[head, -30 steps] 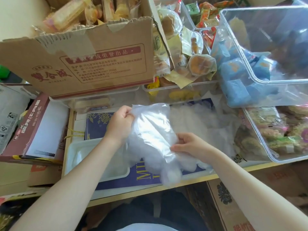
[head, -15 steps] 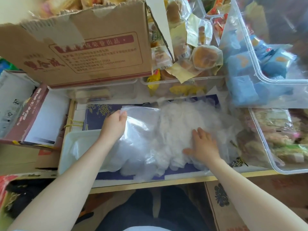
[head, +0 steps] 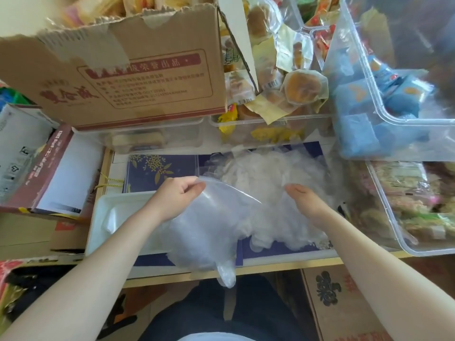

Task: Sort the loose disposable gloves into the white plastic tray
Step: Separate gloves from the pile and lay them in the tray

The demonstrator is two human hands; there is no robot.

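Two hands (head: 177, 196) over gloves (head: 266, 193) on cluttered table (head: 270, 270)

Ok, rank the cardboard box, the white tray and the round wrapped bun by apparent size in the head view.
1. cardboard box, clearly largest.
2. white tray, partly covered by an arm and gloves.
3. round wrapped bun, smallest, though it lies farther off.

Bright, soft daylight; slight blur; wide-angle bending at edges.

gloves (head: 266, 193): clear, milky | tray (head: 118, 205): white | mat (head: 152, 168): navy, gold leaves (possibly printed) | carton (head: 138, 77): tan, maroon print
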